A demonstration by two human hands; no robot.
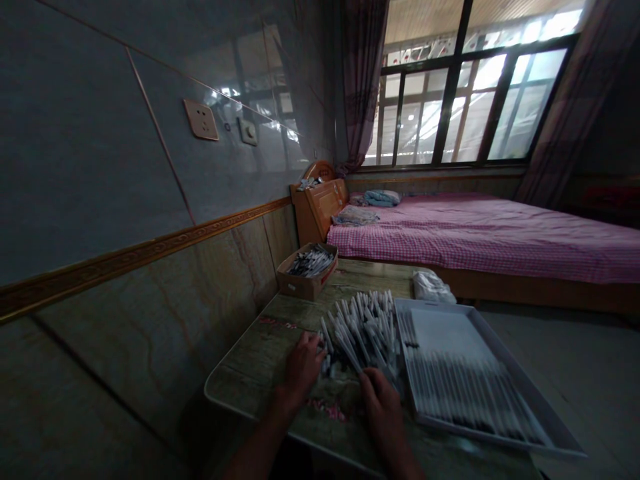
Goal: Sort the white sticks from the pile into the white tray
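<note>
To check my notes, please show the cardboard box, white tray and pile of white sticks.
Cardboard box [302,285]: head view, on its front wall.
White tray [530,383]: head view, on its right rim.
Pile of white sticks [363,333]: head view, at its middle.

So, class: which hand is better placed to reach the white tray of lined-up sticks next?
Probably the right hand: it lies at the near edge of the pile of white sticks, right beside the white tray. The left hand is on the pile's far side, with the pile between it and the tray.
</note>
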